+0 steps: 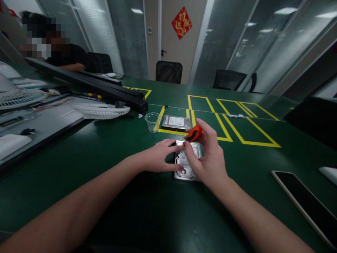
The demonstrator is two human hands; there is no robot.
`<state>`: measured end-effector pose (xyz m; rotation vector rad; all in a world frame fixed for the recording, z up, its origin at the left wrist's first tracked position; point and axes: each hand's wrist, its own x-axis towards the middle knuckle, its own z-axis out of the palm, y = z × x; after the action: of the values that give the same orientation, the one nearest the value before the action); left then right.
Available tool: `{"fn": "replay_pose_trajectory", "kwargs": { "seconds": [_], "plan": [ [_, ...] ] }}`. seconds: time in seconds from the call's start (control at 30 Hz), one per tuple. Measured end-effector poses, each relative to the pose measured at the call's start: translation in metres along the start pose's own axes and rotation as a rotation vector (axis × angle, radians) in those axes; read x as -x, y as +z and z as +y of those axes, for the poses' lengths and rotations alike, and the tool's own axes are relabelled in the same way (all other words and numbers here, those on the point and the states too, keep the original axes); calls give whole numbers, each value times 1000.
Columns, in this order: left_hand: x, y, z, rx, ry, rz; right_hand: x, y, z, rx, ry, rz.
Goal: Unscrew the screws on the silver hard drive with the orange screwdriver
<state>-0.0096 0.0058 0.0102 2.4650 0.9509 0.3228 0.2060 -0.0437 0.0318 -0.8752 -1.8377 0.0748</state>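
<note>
A silver hard drive [187, 172] lies flat on the green table in front of me, partly covered by my hands. My right hand [207, 154] grips an orange and black screwdriver [194, 133] between thumb and fingers, its handle tilted over the drive's upper part. The screwdriver's tip is hidden by my fingers. From the left, my left hand [162, 156] reaches over the drive's edge with thumb and index finger stretched apart. Its thumb rests on the drive's lower left, while the index finger lies close to the screwdriver. A second hard drive [176, 122] lies label up just beyond.
A clear plastic cup [153, 122] stands left of the second drive. Yellow tape marks [260, 143] outline areas on the table. A phone [302, 200] lies at right. White fan grilles [102, 110] and long black bars [105, 86] lie at left, where another person sits.
</note>
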Motion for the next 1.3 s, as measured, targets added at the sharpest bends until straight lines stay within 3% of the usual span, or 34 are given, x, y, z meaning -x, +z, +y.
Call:
{"fn": "replay_pose_trajectory", "kwargs": {
  "seconds": [0.17,1.3],
  "plan": [
    [1,0,0,8,-20,-14,-3,-2,0,95,-37,51],
    [1,-1,0,-3,-11,-20,-1,0,0,63,-26,30]
  ]
}}
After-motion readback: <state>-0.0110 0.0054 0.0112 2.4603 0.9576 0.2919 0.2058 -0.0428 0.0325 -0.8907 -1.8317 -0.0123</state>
